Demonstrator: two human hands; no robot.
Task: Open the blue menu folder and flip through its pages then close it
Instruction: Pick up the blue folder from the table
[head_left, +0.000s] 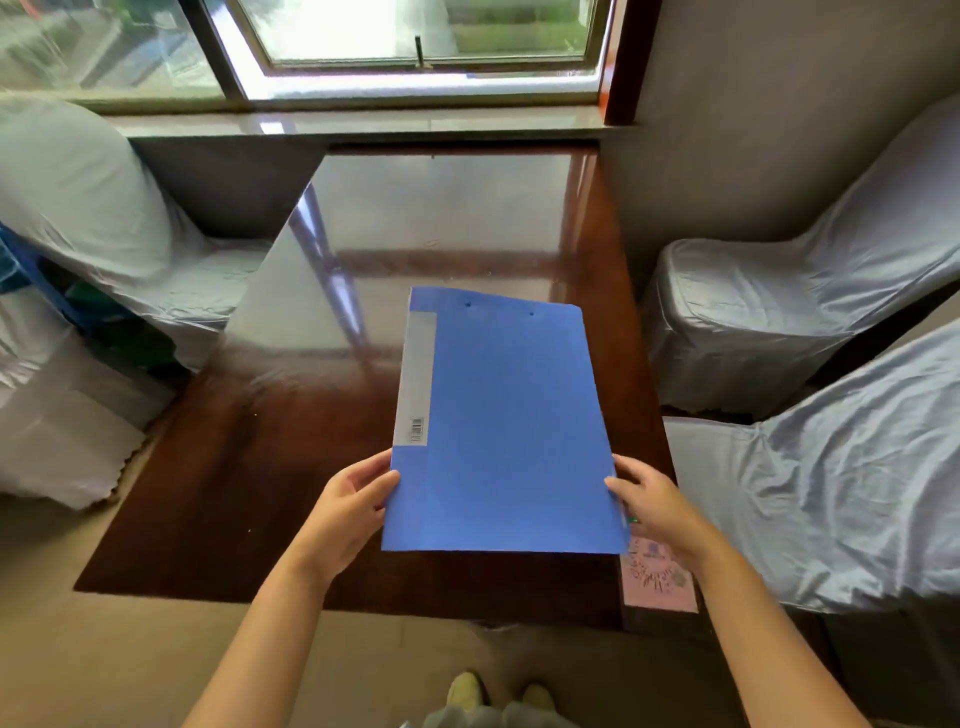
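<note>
Fingers first: over on the left hand (349, 512) they're curled around the folder's lower left corner, thumb lying on top of the cover near the spine edge, the other fingers tucked underneath and out of sight. Just beyond that thumb, up the spine side, runs a grey label strip (414, 379) with a small barcode at its near end. Between the two hands sits the blue menu folder (504, 426), shut, cover up, its near end held a little above the dark wooden table (218, 467) and its far end pointing toward the window (415, 36); whether that far end touches the tabletop, I can't tell. Two small rivets show at the folder's far edge. Across now to the right hand (657, 506): fingertips pinch the open edge at the lower right, thumb on the cover, fingers slightly fanned along the edge, the lower ones hidden beneath. Right under that wrist, a pink card (658, 582) lies flat on the table's near right corner, partly covered by the folder's corner. Further out, beyond the left hand, there's a chair draped in pale cloth (93, 218), and off past the right hand two more covered chairs (810, 312), the glossy tabletop between them reflecting the window frame.
</note>
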